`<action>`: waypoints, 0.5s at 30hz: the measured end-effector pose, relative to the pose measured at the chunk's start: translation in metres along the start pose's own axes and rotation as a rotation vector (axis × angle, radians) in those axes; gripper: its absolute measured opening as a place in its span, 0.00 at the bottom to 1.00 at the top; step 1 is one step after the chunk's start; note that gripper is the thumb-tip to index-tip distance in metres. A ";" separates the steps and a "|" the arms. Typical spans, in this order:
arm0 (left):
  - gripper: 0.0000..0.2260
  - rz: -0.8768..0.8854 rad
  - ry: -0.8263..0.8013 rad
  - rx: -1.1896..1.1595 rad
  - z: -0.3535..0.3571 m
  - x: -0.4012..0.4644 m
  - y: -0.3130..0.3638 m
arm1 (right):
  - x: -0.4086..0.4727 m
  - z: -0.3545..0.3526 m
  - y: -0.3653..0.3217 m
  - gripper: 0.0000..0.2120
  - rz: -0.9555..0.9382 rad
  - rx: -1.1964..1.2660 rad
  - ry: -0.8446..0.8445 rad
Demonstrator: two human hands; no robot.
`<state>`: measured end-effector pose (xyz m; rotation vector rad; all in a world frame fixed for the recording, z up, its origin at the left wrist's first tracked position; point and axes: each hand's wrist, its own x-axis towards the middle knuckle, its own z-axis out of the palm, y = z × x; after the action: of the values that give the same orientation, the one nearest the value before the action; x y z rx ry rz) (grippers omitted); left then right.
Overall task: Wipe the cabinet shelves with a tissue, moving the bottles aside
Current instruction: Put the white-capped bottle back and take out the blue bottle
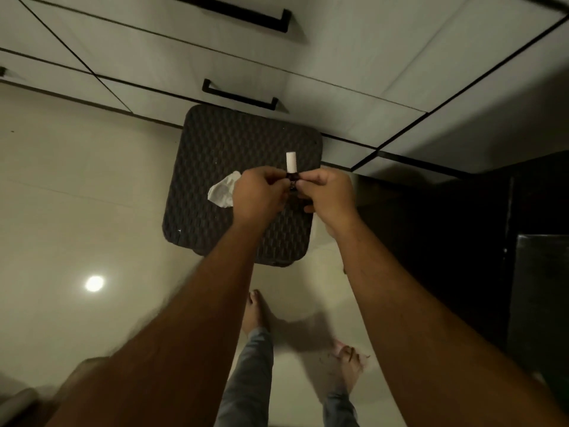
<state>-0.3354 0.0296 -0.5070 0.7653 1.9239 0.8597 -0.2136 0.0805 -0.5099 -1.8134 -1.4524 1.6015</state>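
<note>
My fingers on both sides are curled tight around one small bottle, dark in the body with a white cap standing up above my knuckles. The left hand pinches it from the left, and the same hand has the crumpled tissue tucked in its grip, poking out to the left. The right hand pinches the bottle from the right. All of this hangs over a dark woven stool on the floor, apart from it as far as I can tell.

I judge this to be the bottle-handling part of the job: a bottle is off the shelf and perhaps being wiped, though I cannot see the tissue touching it. No open shelf shows here, only closed drawer fronts with black handles at the far side. So the next move calls for parking the bottle somewhere steady, the stool top being nearest, and freeing the tissue hand.

The stool's far edge sits right against the drawers. Bare floor opens wide to the left. A dark unit closes off the right. My feet stand near, behind the stool.
</note>
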 end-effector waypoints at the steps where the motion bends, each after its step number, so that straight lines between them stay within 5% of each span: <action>1: 0.08 0.010 -0.011 -0.032 0.000 -0.015 0.007 | -0.013 -0.011 -0.003 0.06 -0.008 0.033 -0.010; 15: 0.08 0.181 -0.251 -0.284 0.101 -0.245 0.174 | -0.215 -0.260 -0.008 0.12 -0.276 0.268 0.019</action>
<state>-0.1089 -0.0340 -0.2935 0.8390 1.4905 1.0662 0.0409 0.0028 -0.3024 -1.4105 -1.3382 1.5484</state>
